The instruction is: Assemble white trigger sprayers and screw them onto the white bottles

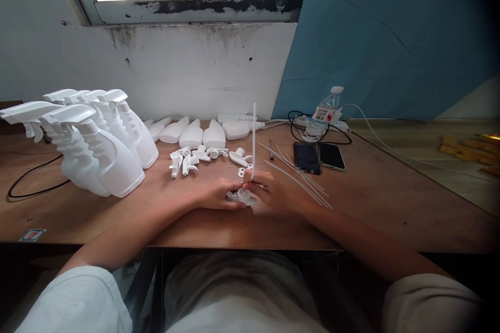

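My left hand (221, 194) is closed on a white trigger spray head (244, 196), held low over the table near its front edge. Between the fingers of my right hand (269, 187) is a thin white dip tube (254, 138), which stands almost upright. The tube's lower end is at the spray head; my fingers hide whether it sits inside. Just beyond my hands lie several loose spray heads (201, 153). To the right, several thin white tubes (300, 179) lie spread on the wood.
Assembled white spray bottles (117, 158) stand grouped at the left. Several bottle bodies (191, 134) lie along the wall. A pen (271, 151), a dark blurred object (307, 157), a phone (333, 156), cables and a water bottle (322, 117) are at the right of the table (375, 208).
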{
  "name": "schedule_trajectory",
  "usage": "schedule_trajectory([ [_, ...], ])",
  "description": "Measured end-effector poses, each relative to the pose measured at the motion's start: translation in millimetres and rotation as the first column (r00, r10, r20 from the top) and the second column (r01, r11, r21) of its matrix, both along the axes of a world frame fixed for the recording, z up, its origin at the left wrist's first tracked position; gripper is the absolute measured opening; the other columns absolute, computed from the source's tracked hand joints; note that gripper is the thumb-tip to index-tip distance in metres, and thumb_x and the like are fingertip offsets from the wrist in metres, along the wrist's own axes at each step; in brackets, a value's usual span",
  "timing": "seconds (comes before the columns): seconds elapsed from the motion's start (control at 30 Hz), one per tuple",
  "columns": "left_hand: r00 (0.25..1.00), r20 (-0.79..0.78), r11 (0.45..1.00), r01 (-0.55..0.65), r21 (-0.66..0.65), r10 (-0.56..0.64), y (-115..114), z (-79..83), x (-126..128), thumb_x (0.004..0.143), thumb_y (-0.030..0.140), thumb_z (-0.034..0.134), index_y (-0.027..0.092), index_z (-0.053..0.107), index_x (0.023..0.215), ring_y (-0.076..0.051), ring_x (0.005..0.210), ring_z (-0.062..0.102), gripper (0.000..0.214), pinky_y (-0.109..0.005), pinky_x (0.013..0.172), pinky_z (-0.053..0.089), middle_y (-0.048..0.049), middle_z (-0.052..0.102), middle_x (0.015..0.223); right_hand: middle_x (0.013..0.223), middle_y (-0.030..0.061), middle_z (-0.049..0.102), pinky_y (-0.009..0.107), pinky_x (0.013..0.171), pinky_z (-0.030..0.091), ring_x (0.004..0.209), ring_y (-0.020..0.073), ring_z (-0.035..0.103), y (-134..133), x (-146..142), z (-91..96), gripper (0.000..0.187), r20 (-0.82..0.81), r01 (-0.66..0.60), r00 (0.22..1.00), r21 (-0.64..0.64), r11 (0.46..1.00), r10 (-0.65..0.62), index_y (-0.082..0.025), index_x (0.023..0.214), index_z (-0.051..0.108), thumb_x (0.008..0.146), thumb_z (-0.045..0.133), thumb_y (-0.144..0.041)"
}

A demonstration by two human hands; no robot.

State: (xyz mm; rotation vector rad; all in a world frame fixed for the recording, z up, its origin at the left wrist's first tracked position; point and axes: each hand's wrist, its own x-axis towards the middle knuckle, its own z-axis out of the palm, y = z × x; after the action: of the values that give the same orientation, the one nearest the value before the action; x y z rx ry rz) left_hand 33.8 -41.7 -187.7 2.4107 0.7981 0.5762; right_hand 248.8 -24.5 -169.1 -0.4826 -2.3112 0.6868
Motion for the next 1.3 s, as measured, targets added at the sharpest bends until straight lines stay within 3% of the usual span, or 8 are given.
schedule_trajectory([
  [0.13, 1.0, 0.006, 0.999, 0.028, -0.028, -0.028, 0.3, 0.0, -1.0, 0.086, 0.041, 0.065, 0.019, 0.061, 0.119, -0.022, 0.099, 0.066, 0.04, -0.03, 0.087, 0.05, -0.0072, 0.07, 0.111, 0.064, -0.0001, 0.046, 0.025, 0.056, 0.034, 0.06, 0.0114, 0.039, 4.1, -0.5, -6.9, 0.039, -0.028, 0.004, 1.0, -0.012, 1.0, -0.004, -0.018, 0.07, 0.045, 0.101, 0.043, -0.042],
  [0.3, 0.999, 0.017, 0.997, 0.03, -0.075, -0.029, 0.4, -1.6, -0.1, 0.085, 0.042, 0.065, 0.017, 0.062, 0.103, -0.018, 0.084, 0.064, 0.031, -0.026, 0.073, 0.049, -0.0053, 0.069, 0.095, 0.067, 0.0021, 0.051, 0.026, 0.06, 0.037, 0.061, 0.012, 0.043, 4.5, -3.7, -14.5, 0.041, -0.083, -0.06, 0.994, 0.079, 0.995, 0.067, -0.018, 0.069, 0.047, 0.102, 0.04, -0.041],
  [0.43, 0.999, 0.034, 0.996, 0.025, -0.084, -0.022, 0.4, -3.7, 0.1, 0.084, 0.041, 0.066, 0.016, 0.06, 0.095, -0.017, 0.077, 0.061, 0.028, -0.026, 0.071, 0.048, -0.0042, 0.066, 0.088, 0.067, 0.0019, 0.052, 0.026, 0.061, 0.039, 0.061, 0.012, 0.044, 1.8, -7.8, -20.4, 0.043, -0.074, -0.061, 0.995, 0.057, 0.997, 0.065, -0.017, 0.07, 0.049, 0.101, 0.043, -0.046],
  [0.63, 1.0, 0.0, 0.998, 0.006, -0.059, -0.006, 2.0, -2.0, -0.7, 0.085, 0.042, 0.065, 0.017, 0.06, 0.106, -0.018, 0.083, 0.062, 0.033, -0.027, 0.074, 0.048, -0.0041, 0.067, 0.093, 0.076, 0.0045, 0.058, 0.026, 0.062, 0.043, 0.067, 0.0134, 0.053, 5.9, -1.6, -17.6, 0.038, -0.168, -0.053, 0.985, -0.087, 0.995, 0.038, -0.016, 0.08, 0.058, 0.099, 0.048, -0.048],
  [0.8, 1.0, 0.006, 1.0, 0.013, -0.006, -0.013, 3.2, -1.3, 0.6, 0.086, 0.043, 0.064, 0.015, 0.061, 0.099, -0.019, 0.088, 0.064, 0.032, -0.028, 0.079, 0.048, -0.0062, 0.068, 0.096, 0.085, 0.0071, 0.06, 0.029, 0.074, 0.046, 0.079, 0.0155, 0.056, 9.0, 0.6, -13.8, 0.027, -0.115, -0.109, 0.987, 0.023, 0.994, 0.111, -0.016, 0.082, 0.061, 0.097, 0.055, -0.037],
  [1.07, 0.999, 0.0, 0.995, 0.044, -0.088, -0.044, 2.7, 14.2, -6.3, 0.087, 0.049, 0.063, 0.014, 0.067, 0.105, -0.017, 0.08, 0.064, 0.04, -0.024, 0.071, 0.049, -0.0061, 0.07, 0.09, 0.078, 0.0046, 0.059, 0.028, 0.071, 0.044, 0.074, 0.0143, 0.053, 7.3, 1.5, -14.8, 0.031, -0.066, -0.099, 0.993, -0.022, 0.995, 0.097, -0.016, 0.077, 0.056, 0.098, 0.054, -0.039],
  [1.2, 0.987, 0.078, 0.981, -0.128, -0.146, 0.141, 31.0, 35.1, -23.4, 0.093, 0.054, 0.05, 0.013, 0.067, 0.115, -0.016, 0.077, 0.066, 0.049, -0.025, 0.068, 0.051, -0.0081, 0.072, 0.089, 0.081, 0.0046, 0.057, 0.026, 0.068, 0.045, 0.075, 0.0137, 0.053, 11.2, 2.1, -16.4, 0.031, -0.064, -0.021, 0.998, -0.067, 0.998, 0.017, -0.016, 0.08, 0.056, 0.098, 0.052, -0.042],
  [1.3, 0.902, -0.006, 0.9, -0.431, 0.063, 0.433, 79.6, 48.6, -32.8, 0.095, 0.051, 0.044, 0.013, 0.065, 0.114, -0.018, 0.08, 0.067, 0.048, -0.028, 0.074, 0.053, -0.0094, 0.073, 0.092, 0.08, 0.004, 0.056, 0.023, 0.06, 0.043, 0.071, 0.0125, 0.051, 13.5, 1.1, -16.6, 0.036, -0.05, 0.046, 0.997, -0.131, 0.99, -0.053, -0.016, 0.081, 0.057, 0.097, 0.051, -0.048],
])
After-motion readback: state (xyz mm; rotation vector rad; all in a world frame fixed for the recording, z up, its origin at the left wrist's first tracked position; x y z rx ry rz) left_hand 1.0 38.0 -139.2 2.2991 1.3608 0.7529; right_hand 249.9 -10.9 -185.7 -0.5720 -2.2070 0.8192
